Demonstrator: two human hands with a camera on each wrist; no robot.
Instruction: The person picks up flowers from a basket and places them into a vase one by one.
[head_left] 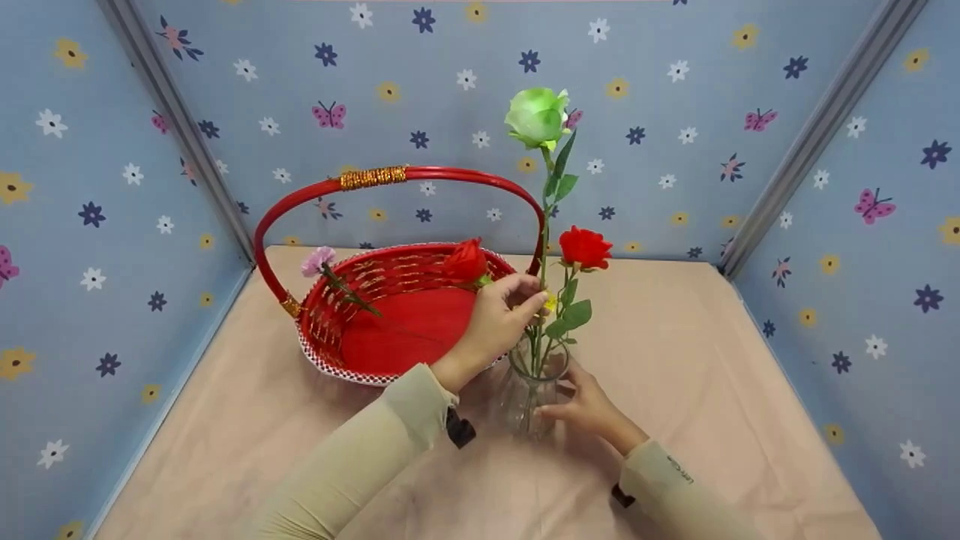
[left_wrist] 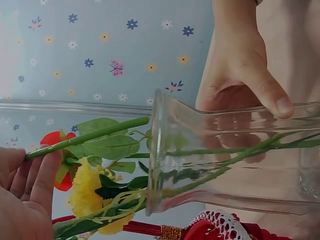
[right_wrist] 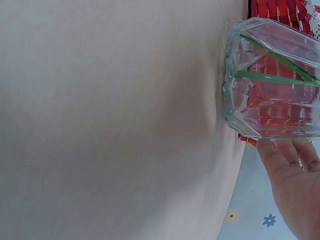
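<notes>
My left hand (head_left: pixel 495 322) pinches the stem of a tall green rose (head_left: pixel 537 118) between thumb and fingers. In the left wrist view, the bare lower end of that stem (left_wrist: pixel 100 134) is close to the mouth of a clear glass vase (left_wrist: pixel 185 185). The vase stands upright and holds a red rose (head_left: pixel 585 248) and a yellow flower (left_wrist: pixel 87 190), whose stems cross inside the glass. My right hand (head_left: pixel 592 409) grips the vase from its right side, thumb in front and fingers behind. The left fingers partly hide the yellow flower in the head view.
Left of the vase stands a red woven basket (head_left: pixel 330 346) with a tall arched handle (head_left: pixel 450 174). A pink flower (head_left: pixel 318 261) leans on its left rim, and another red rose (head_left: pixel 466 260) is at its right side. Patterned panels (head_left: pixel 660 112) border the cloth-covered table (head_left: pixel 675 337).
</notes>
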